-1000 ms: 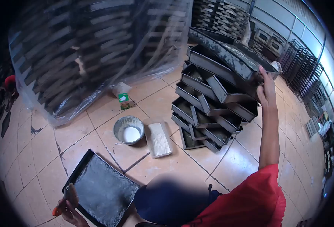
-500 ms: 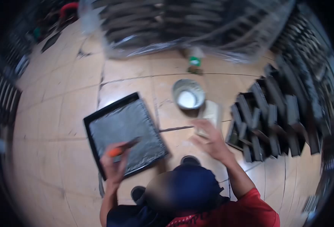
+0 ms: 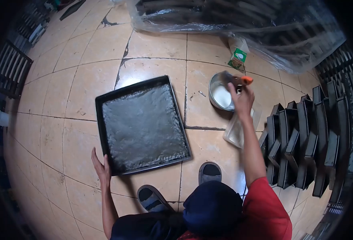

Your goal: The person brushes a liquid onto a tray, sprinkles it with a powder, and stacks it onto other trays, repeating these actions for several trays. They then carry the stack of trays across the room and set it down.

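My right hand (image 3: 243, 98) is closed around a paintbrush (image 3: 246, 80) with an orange end. The brush's dark head is over a round metal pail (image 3: 215, 101) with white contents. A square black tray (image 3: 186, 138), its bottom covered by a wrinkled dark sheet or coating (image 3: 142, 124), lies on the floor to the left. At the tray's near left corner is my left hand (image 3: 101, 170), fingers spread, thumb close to or against the outer wall. Beside the pail, partly behind my right forearm, lies a pale clear plastic container (image 3: 235, 132).
Stacked black trays (image 3: 300, 144) stand on the right. Plastic sheeting (image 3: 240, 28) covers a pile at the back, with a small green-and-white carton (image 3: 237, 58) before it. Slatted racks (image 3: 11, 70) line the left. Sandalled feet (image 3: 209, 173) are near the tray.
The orange-ended brush has passed from my left hand over the tray to my right hand at the pail. My left hand has moved out to the tray's corner. The view has shifted.
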